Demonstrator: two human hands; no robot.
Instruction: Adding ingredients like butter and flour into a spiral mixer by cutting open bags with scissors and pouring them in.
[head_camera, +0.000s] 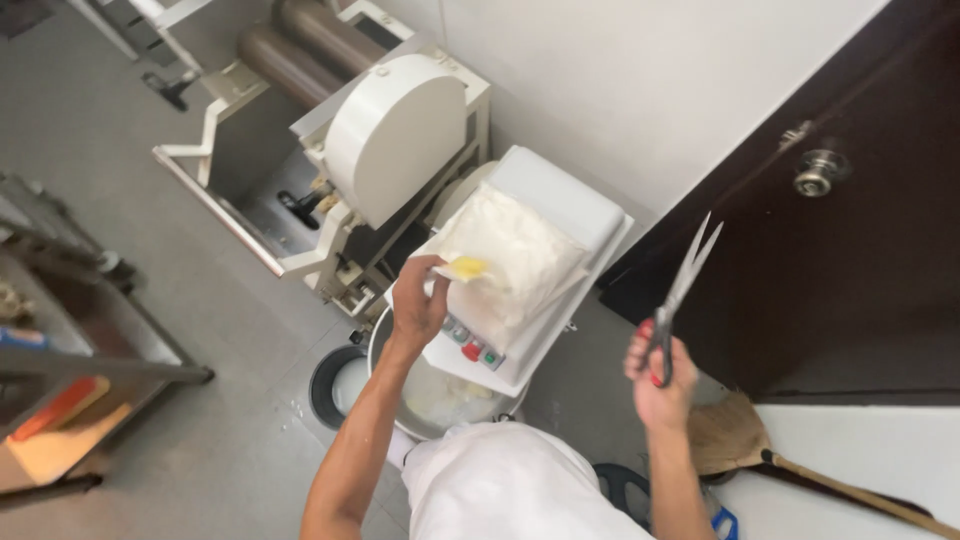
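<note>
Half mixer bowl (400, 400) hidden under bag (510, 260).

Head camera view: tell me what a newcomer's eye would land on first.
The scissors, blades open and raised in the right hand in front of the dark door. Next, the white bag lying on top of the white mixer at centre, with the left hand gripping its yellow-tipped corner. Below it sits a metal bowl.
</note>
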